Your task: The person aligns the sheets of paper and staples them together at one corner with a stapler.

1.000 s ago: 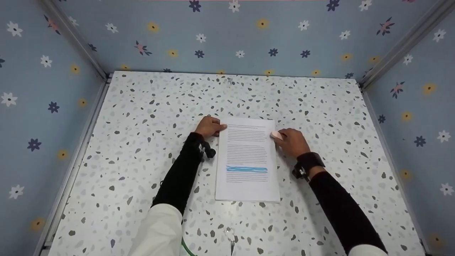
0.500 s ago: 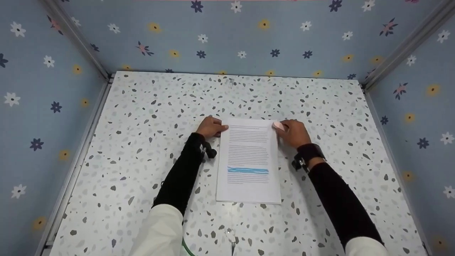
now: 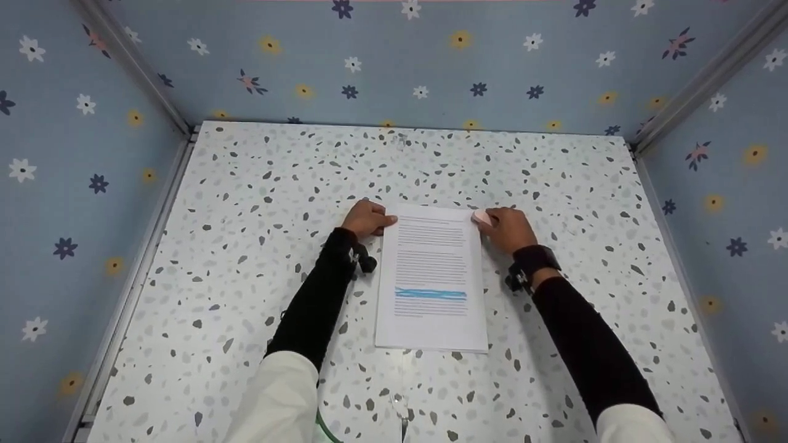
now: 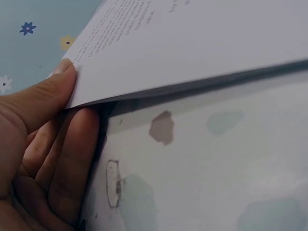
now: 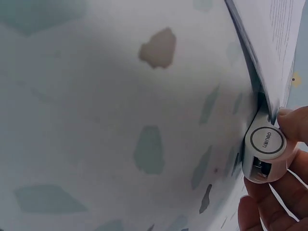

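Observation:
A stack of printed paper (image 3: 431,335) lies in the middle of the table in the head view, with a blue-marked band across its lower text. My left hand (image 3: 366,219) pinches its upper left edge; in the left wrist view the thumb (image 4: 60,84) is on top and curled fingers are below. My right hand (image 3: 510,231) holds a small pink and white stapler (image 3: 482,217) at the upper right corner. Seen from the right wrist, the stapler (image 5: 267,144) meets the edge of the stack (image 5: 262,57), thumb above and fingers beneath. Whether its jaws press the sheets is unclear.
The white speckled table (image 3: 277,178) extends around the stack. Blue flowered panels (image 3: 394,67) enclose it at the back and both sides. A green cable (image 3: 326,427) shows near the left sleeve at the front.
My right hand has slid the stapler away from me along the paper's right edge, up to the top corner, and has stayed there since half a second ago. My left hand keeps its pinch.

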`<state>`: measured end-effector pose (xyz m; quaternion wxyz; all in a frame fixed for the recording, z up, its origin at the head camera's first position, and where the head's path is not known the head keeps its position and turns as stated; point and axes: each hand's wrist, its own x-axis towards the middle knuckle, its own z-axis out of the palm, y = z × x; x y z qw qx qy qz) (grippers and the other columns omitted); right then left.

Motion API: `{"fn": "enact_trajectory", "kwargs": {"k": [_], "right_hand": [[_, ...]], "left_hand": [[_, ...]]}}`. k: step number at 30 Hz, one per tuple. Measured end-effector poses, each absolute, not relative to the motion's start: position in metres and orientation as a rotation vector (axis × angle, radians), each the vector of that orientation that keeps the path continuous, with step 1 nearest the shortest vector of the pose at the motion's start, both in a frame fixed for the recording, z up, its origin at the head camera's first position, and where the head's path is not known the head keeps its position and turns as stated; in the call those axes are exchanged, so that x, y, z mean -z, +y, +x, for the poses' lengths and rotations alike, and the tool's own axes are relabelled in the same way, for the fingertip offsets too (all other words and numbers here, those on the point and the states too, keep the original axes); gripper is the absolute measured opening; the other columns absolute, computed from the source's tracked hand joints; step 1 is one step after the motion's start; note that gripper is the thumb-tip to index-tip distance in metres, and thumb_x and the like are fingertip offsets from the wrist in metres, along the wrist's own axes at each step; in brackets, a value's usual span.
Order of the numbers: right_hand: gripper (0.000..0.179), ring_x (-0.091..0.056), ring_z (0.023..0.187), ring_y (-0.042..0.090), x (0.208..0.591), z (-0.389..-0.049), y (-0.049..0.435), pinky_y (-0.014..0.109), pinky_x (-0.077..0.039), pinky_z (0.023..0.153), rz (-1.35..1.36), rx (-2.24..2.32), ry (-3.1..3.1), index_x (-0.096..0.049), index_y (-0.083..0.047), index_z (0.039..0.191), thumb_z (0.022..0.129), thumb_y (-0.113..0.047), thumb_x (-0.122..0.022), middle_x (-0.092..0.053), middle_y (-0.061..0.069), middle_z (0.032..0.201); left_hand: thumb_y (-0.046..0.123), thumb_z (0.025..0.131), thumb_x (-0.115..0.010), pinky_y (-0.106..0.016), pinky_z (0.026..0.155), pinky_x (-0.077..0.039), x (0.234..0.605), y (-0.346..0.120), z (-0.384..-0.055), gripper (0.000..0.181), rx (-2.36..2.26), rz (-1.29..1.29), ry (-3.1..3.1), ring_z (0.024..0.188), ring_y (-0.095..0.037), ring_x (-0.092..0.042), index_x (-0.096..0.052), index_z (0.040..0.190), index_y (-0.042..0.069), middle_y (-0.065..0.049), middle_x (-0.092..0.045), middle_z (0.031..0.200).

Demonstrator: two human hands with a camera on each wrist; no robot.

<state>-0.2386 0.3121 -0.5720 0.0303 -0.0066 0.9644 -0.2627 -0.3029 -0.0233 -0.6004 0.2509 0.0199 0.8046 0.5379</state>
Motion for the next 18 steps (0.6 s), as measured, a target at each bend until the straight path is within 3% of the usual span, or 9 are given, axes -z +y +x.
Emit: {"fn": "enact_trajectory", "kwargs": {"k": [3,6,12,18], "right_hand": [[0.032,-0.054,0.077,0.028,0.570,-0.237,0.310,0.040,-0.044,0.072,0.010,0.812,2.950,-0.069,-0.001,0.104,0.099,-0.033,-0.068,-0.060,0.011,0.083],[0.047,-0.060,0.092,0.030,0.566,-0.235,0.310,0.046,-0.049,0.086,0.010,0.813,2.954,-0.064,-0.002,0.132,0.099,-0.034,-0.069,-0.068,0.016,0.105],[0.036,-0.064,0.107,0.035,0.554,-0.237,0.308,0.050,-0.049,0.093,-0.086,0.863,2.984,-0.070,0.000,0.124,0.100,-0.028,-0.067,-0.070,0.019,0.118],[0.032,-0.065,0.102,0.034,0.549,-0.240,0.304,0.049,-0.051,0.090,-0.115,0.833,2.966,-0.072,-0.001,0.122,0.100,-0.023,-0.069,-0.071,0.019,0.117]], "left_hand": [[0.021,0.094,-0.076,-0.024,0.059,-0.042,0.601,-0.024,-0.301,0.038,-1.469,0.056,2.191,0.058,-0.012,-0.055,-0.051,0.067,0.013,0.000,-0.058,0.067],[0.022,0.095,-0.076,-0.024,0.058,-0.041,0.602,-0.023,-0.301,0.041,-1.440,0.062,2.191,0.057,-0.011,-0.054,-0.049,0.064,0.014,0.002,-0.056,0.063],[0.022,0.094,-0.076,-0.023,0.056,-0.039,0.602,-0.022,-0.305,0.048,-1.434,0.111,2.199,0.054,-0.010,-0.051,-0.044,0.060,0.015,0.002,-0.051,0.059],[0.021,0.094,-0.076,-0.023,0.055,-0.038,0.598,-0.024,-0.304,0.047,-1.435,0.095,2.197,0.054,-0.010,-0.050,-0.044,0.061,0.015,0.002,-0.051,0.059]]}}
